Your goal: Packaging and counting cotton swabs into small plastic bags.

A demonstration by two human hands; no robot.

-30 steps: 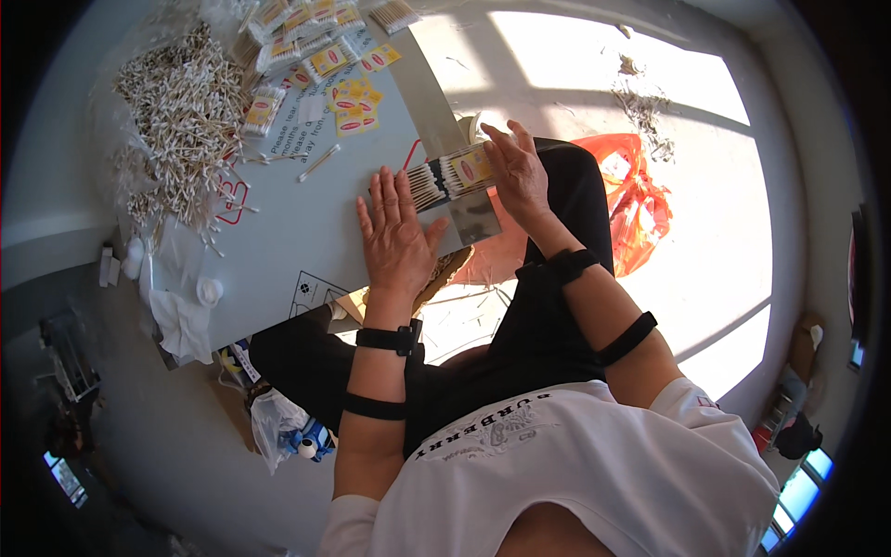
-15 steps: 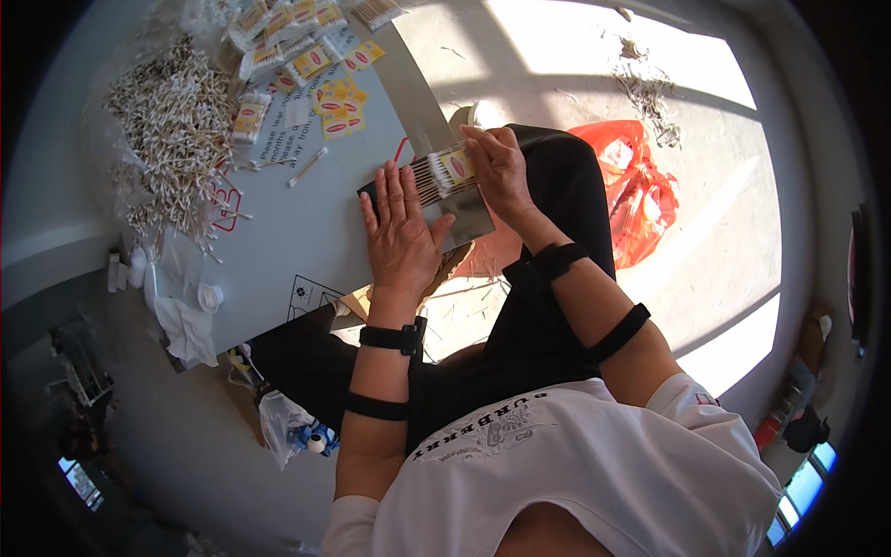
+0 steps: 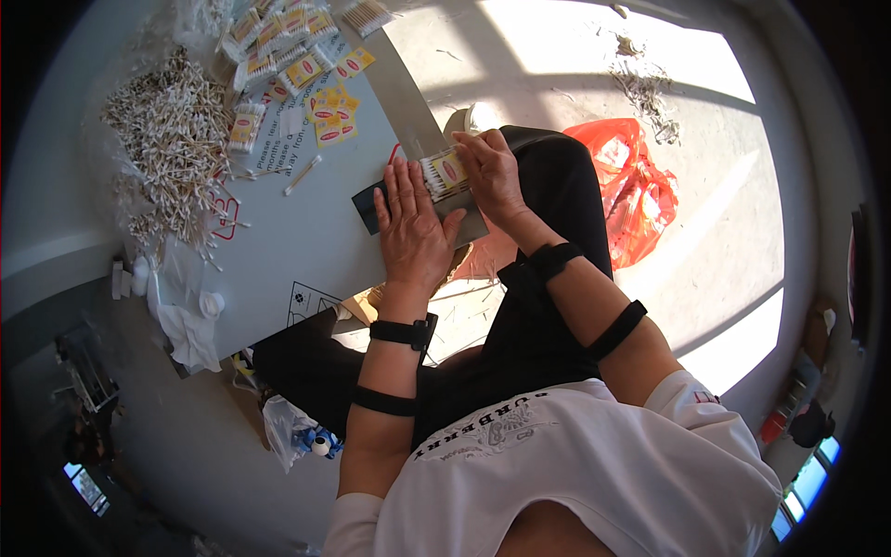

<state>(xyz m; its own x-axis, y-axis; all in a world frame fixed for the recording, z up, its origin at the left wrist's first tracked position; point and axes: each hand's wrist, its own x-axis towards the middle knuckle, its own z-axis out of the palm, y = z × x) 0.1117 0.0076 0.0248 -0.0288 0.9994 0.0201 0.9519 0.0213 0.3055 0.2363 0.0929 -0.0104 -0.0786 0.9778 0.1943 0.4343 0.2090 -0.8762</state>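
- Sunlight is streaming across the floor point(image 3: 719, 213) of a pale-walled room, where a gray table point(image 3: 278, 241) with printed markings is occupying the left side of the scene.
- The person's left hand point(image 3: 415, 225) is lying flat near the table's edge, its fingers stretching straight and side by side, its thumb standing apart.
- The right hand point(image 3: 492, 176) is curling its fingers at the right end of a pack of cotton swabs point(image 3: 444, 174); whether they are pinching it cannot be told.
- The pack, bearing a yellow label, is lying between the two hands, just beside the left fingers.
- A dark plate point(image 3: 365, 212) is showing from under the left hand.
- Farther up the table, a single swab point(image 3: 303, 174) is lying near yellow cards point(image 3: 334, 121).
- Beyond, loose swabs point(image 3: 167, 139) are forming a heap at left, near filled packs point(image 3: 288, 37).
- A red plastic bag point(image 3: 640, 200) is slumping on the floor past the person's right knee.
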